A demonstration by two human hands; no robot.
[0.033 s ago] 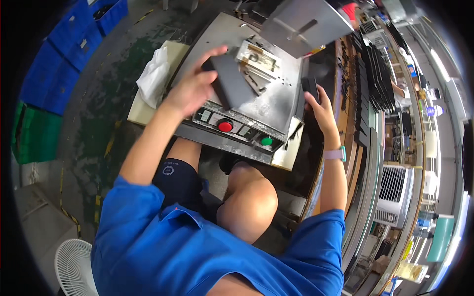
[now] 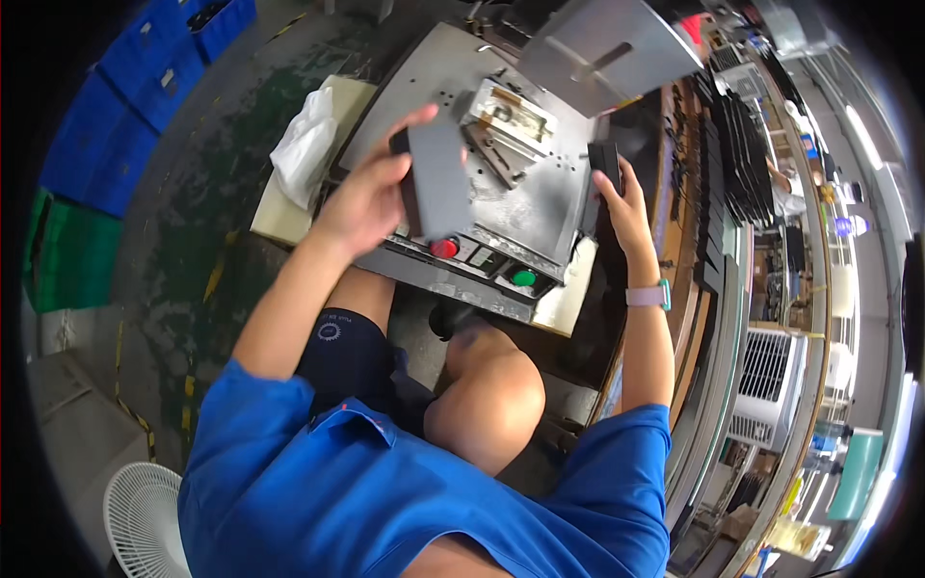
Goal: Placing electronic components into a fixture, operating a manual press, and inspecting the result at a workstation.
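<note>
My left hand [image 2: 361, 207] grips a dark grey, flat rectangular box-like piece [image 2: 441, 178], held tilted above the front left of a metal machine table [image 2: 434, 82]. The piece is slightly blurred and covers part of the control panel. Right of the table, my right hand [image 2: 626, 202] pinches a small black block-shaped part [image 2: 603, 159] between thumb and fingers; its exact kind is unclear. Between the hands, a metal fixture [image 2: 511, 120] with a slanted bar [image 2: 493, 159] sits on the table.
A red button [image 2: 444, 249] and a green button [image 2: 522, 277] line the machine's front. A grey metal plate [image 2: 607, 58] rises behind it. White cloth [image 2: 304, 140] lies at left; blue crates [image 2: 106, 135] stand beyond. Black panels [image 2: 737, 159] stand on the right.
My left hand has turned the grey piece more upright, its lower end shifting left and its broad face showing more. The right hand still holds the black part, nearly unmoved.
</note>
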